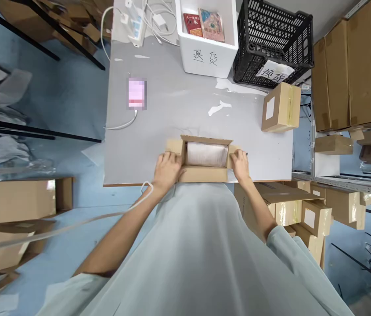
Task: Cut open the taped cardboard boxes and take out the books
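Observation:
An open cardboard box [203,174] sits at the table's front edge, close against my body. Inside lies a whitish, flat-looking item [207,154] whose kind I cannot make out. My left hand [168,169] is closed on the box's left side flap, which is folded outward. On the other side, my right hand [240,166] pinches the right flap. A tiny dark bit shows by the right fingertips, too small to name. The box's far and near flaps stand apart from the opening.
On the grey table [165,118] stand a white foam bin [210,55] with booklets, a black plastic crate [274,44], a taped carton [280,107], a blurred-out phone-like device [136,93] on a cable and a power strip [136,26]. Cartons [22,202] fill the floor and shelves.

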`<action>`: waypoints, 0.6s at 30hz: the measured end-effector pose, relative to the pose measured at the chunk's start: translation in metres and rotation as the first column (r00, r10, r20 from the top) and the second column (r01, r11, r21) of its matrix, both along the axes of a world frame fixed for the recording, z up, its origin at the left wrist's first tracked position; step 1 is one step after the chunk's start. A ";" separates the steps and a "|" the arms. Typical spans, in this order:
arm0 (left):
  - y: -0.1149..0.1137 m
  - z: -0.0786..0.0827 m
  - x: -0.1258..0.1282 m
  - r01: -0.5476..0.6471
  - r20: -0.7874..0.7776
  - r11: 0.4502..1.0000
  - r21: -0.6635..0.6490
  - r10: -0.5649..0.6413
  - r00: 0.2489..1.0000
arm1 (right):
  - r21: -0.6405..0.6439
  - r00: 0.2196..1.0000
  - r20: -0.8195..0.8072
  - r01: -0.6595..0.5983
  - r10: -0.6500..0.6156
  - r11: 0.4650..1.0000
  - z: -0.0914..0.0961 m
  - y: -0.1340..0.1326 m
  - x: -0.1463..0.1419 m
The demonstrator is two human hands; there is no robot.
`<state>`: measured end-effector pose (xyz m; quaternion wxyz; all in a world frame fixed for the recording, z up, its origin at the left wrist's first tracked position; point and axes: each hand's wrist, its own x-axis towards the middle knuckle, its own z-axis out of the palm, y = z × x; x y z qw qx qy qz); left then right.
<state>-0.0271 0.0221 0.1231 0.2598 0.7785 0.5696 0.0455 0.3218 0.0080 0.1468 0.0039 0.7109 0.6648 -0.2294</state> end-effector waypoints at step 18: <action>0.048 -0.040 0.091 -0.324 0.217 0.844 -0.428 0.444 0.869 | -0.066 0.995 -0.039 -0.098 0.095 0.993 -0.018 0.039 -0.034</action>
